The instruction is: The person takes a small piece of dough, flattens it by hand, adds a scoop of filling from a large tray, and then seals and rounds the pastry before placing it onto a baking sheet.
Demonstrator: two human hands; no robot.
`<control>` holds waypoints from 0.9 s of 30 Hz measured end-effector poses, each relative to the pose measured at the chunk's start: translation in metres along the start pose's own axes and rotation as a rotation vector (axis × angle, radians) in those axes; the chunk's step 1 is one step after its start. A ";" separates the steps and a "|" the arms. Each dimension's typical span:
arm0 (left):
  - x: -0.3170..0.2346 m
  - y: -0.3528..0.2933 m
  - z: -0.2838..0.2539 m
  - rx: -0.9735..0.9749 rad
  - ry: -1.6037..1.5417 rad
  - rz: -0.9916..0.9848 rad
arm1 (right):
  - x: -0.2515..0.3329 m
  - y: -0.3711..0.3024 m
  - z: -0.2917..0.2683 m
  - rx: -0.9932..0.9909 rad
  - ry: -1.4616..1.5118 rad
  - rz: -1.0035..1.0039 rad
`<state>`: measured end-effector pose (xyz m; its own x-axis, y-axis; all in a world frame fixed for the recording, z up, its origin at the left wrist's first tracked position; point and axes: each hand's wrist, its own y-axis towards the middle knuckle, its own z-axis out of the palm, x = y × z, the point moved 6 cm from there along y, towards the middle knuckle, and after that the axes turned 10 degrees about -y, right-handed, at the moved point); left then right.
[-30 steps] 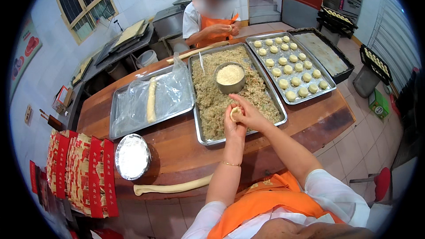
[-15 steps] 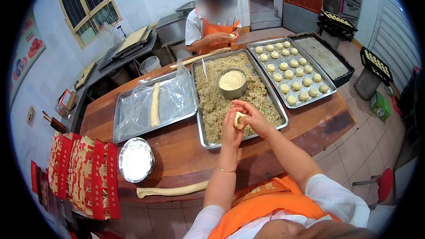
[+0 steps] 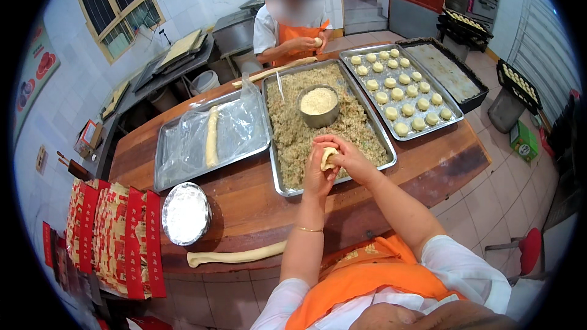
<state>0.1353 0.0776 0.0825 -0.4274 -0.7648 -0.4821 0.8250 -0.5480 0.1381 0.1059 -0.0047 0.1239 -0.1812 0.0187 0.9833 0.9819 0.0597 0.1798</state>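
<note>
A small piece of pale dough point(image 3: 329, 157) is cupped between both my hands, over the near end of the tray of crumbly filling point(image 3: 293, 190). My left hand point(image 3: 317, 171) curls round it from the left, palm turned inward. From the right, my right hand point(image 3: 350, 160) closes over it with bent fingers. Part of the dough is hidden by the fingers. Just beyond my hands, a round metal bowl point(image 3: 320, 117) of pale crumbs sits on the filling. A long dough roll point(image 3: 237, 256) lies along the table's near edge, left of my forearms.
On the left, a tray point(image 3: 177, 180) holds plastic film and another dough roll point(image 3: 212, 137). A bowl of white flour point(image 3: 186, 214) stands nearer. Rows of round dough pieces point(image 3: 397, 94) fill a tray point(image 3: 449, 123) at right. Across the table, a co-worker point(image 3: 298, 30) handles dough. Red packages point(image 3: 116, 232) stack at left.
The fingers of both my hands have shifted slightly around the dough, still over the filling tray. The whole view has moved a little. The co-worker's hands have shifted a little too.
</note>
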 end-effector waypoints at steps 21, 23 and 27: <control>0.019 -0.045 0.023 0.005 -0.044 -0.061 | 0.052 -0.039 0.010 -0.086 -0.796 -0.534; 0.020 -0.050 0.026 0.103 -0.073 -0.097 | 0.057 -0.041 0.007 -0.081 -0.723 -0.502; 0.024 -0.054 0.019 0.231 0.032 -0.130 | 0.067 -0.046 0.013 -0.131 -0.575 -0.523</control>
<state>0.0738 0.0828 0.0798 -0.5091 -0.6740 -0.5353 0.6563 -0.7064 0.2651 0.0480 0.0071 0.1816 -0.5868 0.5358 0.6071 0.7532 0.0860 0.6521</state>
